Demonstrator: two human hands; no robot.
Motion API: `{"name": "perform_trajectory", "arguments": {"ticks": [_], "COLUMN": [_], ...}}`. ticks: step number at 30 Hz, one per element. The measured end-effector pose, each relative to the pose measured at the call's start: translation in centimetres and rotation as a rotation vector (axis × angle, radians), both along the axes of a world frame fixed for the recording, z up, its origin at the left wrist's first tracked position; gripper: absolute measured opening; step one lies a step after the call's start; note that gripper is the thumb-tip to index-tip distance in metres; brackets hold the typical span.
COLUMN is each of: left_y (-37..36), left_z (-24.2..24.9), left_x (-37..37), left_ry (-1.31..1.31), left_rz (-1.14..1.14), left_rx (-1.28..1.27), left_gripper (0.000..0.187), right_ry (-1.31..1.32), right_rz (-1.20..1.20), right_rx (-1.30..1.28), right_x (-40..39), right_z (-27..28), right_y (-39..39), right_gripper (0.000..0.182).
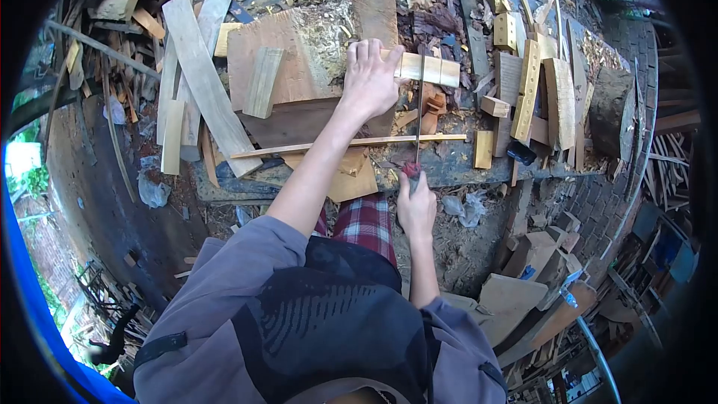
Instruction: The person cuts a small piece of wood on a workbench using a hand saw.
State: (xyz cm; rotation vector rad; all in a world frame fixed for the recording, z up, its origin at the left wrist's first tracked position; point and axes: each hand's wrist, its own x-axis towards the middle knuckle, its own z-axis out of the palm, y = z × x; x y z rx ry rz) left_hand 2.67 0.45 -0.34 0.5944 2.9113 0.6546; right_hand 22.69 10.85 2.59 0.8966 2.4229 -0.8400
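Observation:
My left hand [370, 78] is closed over the left end of a short pale wood block [441, 71], pressing it down at the edge of a thick upright timber. In my right hand [416, 206] is the red and dark handle of a saw [419, 116], gripped close to the front edge of the bench. Its narrow blade points away from me and crosses over the block, to the right of my left fingers. A long thin wood strip [351, 144] lies crosswise under my left forearm and beneath the blade. Beside the blade sits a turned reddish-brown wooden piece [433, 111].
The dark workbench [247, 188] carries wood shavings. Long grey boards [206, 67] lean at the left. To the right are a yellowish strip with holes [526, 90], thick wood offcuts [559, 105] and a small black object [521, 152]. Scrap wood [523, 295] is piled at lower right.

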Motion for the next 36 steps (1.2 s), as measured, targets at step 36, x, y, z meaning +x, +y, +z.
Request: {"name": "perform_trajectory", "arguments": {"ticks": [36], "left_y": [-1.3], "left_z": [-2.6], "left_x": [5.7], "left_ry": [0.269], "left_rz": [0.124], "left_rx": [0.202], "left_gripper": [0.052], "right_ry": [0.448], "right_rz": [-0.238], "right_rx": [0.064], "right_x": [-5.7], "right_z": [5.9], "right_y": [4.6], "right_gripper": [0.045]}}
